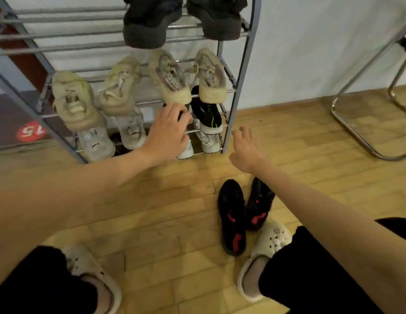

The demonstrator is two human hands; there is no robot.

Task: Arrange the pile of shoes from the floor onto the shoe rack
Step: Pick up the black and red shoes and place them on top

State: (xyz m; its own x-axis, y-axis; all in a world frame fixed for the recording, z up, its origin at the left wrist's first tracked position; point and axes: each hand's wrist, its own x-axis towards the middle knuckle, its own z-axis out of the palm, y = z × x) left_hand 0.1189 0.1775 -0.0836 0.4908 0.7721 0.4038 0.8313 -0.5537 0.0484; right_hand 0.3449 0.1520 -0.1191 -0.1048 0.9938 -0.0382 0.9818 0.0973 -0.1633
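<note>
The black-and-red shoes (242, 214) lie on the floor (152, 211) at five o'clock from the shoe rack (240, 75); light, soft-sided, best pinched at the heel collar; left hand (168, 130) rests spread on a racked shoe; right hand (247, 148) hovers loose, empty.
</note>
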